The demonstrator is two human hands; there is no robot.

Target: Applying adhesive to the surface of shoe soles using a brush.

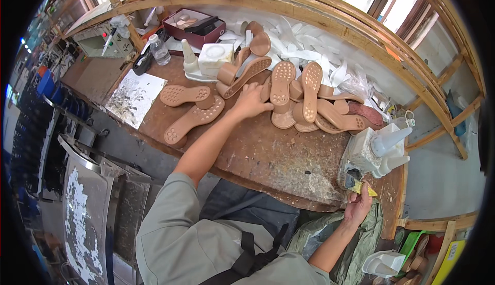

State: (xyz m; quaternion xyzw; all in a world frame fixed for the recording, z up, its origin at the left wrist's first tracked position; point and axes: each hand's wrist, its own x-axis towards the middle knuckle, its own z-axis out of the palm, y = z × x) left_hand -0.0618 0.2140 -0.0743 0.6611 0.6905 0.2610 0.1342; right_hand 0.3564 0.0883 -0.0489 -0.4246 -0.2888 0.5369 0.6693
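Note:
My left hand [251, 102] reaches to the near side of a pile of tan shoe soles, its thumb apart from the fingers. The fingertips are at a heeled sole [249, 74] lying tilted; no firm grip shows. To the right of that hand, a sole with a dimpled face [282, 83] and another dimpled sole [311, 91] lean on the pile. My right hand [358, 206] is closed on a yellow-handled tool [363, 187] at the bench's right end. The tool's dark end [353, 175] is beside a white, glue-stained container [362, 151]; its exact kind is unclear.
Two soles [193, 120] lie at left near a stained paper sheet [135, 96]. Behind are a white glue pot [215, 59], a clear bottle [159, 50], a dark red box [194, 27] and white strips [304, 45]. A wooden rail [309, 7] borders the workbench [268, 151].

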